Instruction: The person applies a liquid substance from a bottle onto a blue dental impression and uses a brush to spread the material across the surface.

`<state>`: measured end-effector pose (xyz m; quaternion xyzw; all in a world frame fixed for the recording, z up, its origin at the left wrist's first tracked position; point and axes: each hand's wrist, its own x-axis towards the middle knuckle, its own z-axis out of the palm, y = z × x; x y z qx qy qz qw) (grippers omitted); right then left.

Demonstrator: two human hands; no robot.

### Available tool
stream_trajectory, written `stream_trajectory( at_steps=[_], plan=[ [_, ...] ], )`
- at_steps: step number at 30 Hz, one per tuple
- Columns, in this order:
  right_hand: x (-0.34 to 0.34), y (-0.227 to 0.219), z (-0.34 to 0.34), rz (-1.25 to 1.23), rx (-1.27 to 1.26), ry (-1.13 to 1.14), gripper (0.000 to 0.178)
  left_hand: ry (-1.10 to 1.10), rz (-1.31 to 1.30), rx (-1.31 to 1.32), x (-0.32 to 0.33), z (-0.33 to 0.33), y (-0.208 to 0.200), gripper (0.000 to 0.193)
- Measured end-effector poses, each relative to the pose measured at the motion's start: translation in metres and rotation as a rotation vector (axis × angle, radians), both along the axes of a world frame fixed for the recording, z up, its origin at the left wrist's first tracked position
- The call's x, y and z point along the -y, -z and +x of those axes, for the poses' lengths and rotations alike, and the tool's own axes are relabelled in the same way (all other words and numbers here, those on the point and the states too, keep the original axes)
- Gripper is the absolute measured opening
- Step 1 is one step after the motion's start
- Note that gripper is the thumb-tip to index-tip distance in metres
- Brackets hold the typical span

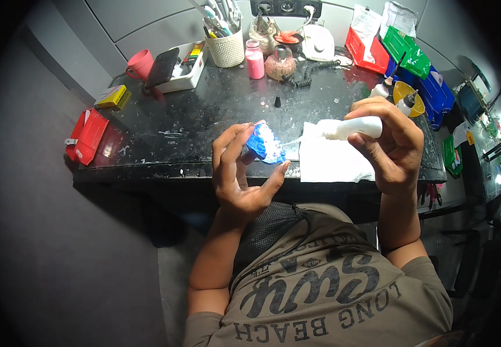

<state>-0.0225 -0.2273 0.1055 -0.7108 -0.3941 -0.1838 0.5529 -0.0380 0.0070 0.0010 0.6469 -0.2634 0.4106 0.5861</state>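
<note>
Above the front edge of the black worktable, my left hand (236, 173) holds a small blue moulded piece (256, 143) between thumb and fingertips. Brightly lit white material (272, 147) lies along the side of the piece turned to the right. A white squeeze bottle (359, 127) is gripped in my right hand (394, 144), tilted on its side. Its thin nozzle points left at the white material; whether the tip touches it I cannot tell. Below the bottle a white paper sheet (332, 165) lies at the table's front edge. A small black cap (277, 102) stands farther back.
Along the back of the table (204, 124) stand a pink cup (140, 63), a white tray (184, 82), a woven tool holder (226, 51), a pink jar (255, 61) and a glass burner-like jar (280, 65). Red (366, 52), green (406, 51) and blue trays (432, 95) lean at right.
</note>
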Motion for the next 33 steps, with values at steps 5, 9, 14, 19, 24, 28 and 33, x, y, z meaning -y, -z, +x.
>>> stream_trajectory(
  at_steps=[5, 9, 14, 19, 24, 28, 33],
  plan=[
    [-0.0019, -0.0007, 0.0009, 0.006, 0.007, -0.010, 0.024, 0.007, 0.000, 0.007, 0.0004, -0.0005, -0.0011, 0.071],
    [-0.0017, -0.0014, 0.0010, -0.005, 0.015, -0.001, 0.023, 0.012, -0.006, 0.008, 0.0008, -0.0005, -0.0013, 0.071],
    [-0.0025, -0.0017, 0.0007, 0.008, 0.009, 0.002, 0.022, 0.013, -0.006, 0.006, 0.0001, -0.0005, 0.0004, 0.071],
    [-0.0030, -0.0024, 0.0010, 0.019, 0.006, 0.000, 0.022, 0.009, 0.005, 0.018, -0.0004, -0.0001, -0.0004, 0.071],
    [-0.0037, -0.0039, 0.0002, 0.006, 0.024, 0.015, 0.022, 0.007, 0.002, 0.012, -0.0003, -0.0005, 0.0001, 0.071],
    [-0.0029, -0.0035, 0.0014, 0.014, 0.038, 0.005, 0.022, 0.015, -0.004, -0.002, 0.0000, -0.0015, 0.0001, 0.071],
    [-0.0035, -0.0041, 0.0030, 0.006, 0.034, -0.004, 0.022, 0.019, -0.009, -0.008, 0.0007, -0.0024, -0.0008, 0.071]
  ],
)
